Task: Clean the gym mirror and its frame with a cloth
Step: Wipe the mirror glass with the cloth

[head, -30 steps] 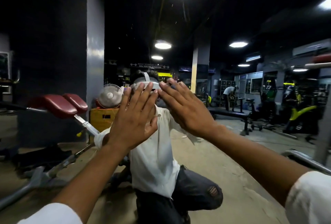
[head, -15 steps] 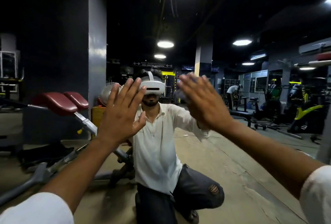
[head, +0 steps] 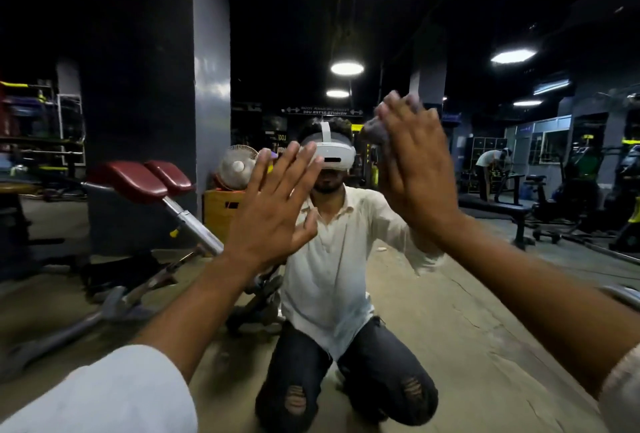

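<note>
Head camera, nearest first: the white shirt sleeves (head: 104, 394) lie low in both corners, and two bare forearms reach up from them to the glass.

The left hand (head: 273, 211) lies flat on the large wall mirror (head: 485, 294). Its fingers are straight and spread, and it holds nothing. The right hand (head: 415, 169) is higher and also flat. Its fingers are stretched, not curled, and they press the crumpled grey-purple cloth (head: 375, 133) against the glass. The cloth shows only at the thumb side and above the fingertips.

I judge that the step in hand is wiping the pane at about head height, with the left hand as a brace. The next move needs even pressure under the flat palm and overlapping sweeps over the glass. The left palm should then come off, because it can leave marks, and that place should be wiped too. I cannot see the frame in this view, so I would have to find an edge of the mirror before cleaning it.

Farther, in the reflection, a kneeling person wears a white headset (head: 334, 155). Behind are a dark red padded bench (head: 138, 179), a round white fan (head: 237, 166) and a yellow wooden box (head: 221, 207).

Farthest is a dark hanging sign with white letters (head: 323, 110). It is mirrored, and the lower line seems to read "WEIGHTS AFTER USE". The upper line is too blurred for me. I can read no brand.
</note>
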A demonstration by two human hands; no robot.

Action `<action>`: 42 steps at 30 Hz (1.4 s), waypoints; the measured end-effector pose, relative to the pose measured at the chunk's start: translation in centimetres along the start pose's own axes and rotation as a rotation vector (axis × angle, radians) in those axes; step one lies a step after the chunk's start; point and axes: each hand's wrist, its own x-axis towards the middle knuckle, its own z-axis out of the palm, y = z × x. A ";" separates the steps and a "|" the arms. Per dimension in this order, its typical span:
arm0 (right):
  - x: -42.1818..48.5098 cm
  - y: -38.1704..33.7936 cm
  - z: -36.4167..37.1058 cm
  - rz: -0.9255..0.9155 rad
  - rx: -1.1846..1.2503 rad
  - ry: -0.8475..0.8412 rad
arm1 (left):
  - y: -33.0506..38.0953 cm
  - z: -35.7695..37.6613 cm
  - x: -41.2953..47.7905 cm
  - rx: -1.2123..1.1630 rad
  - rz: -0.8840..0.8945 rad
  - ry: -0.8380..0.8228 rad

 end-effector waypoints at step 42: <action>-30.8 -5.7 6.4 -0.859 0.267 -0.493 | 9.6 -4.2 -9.5 0.166 -0.223 -0.536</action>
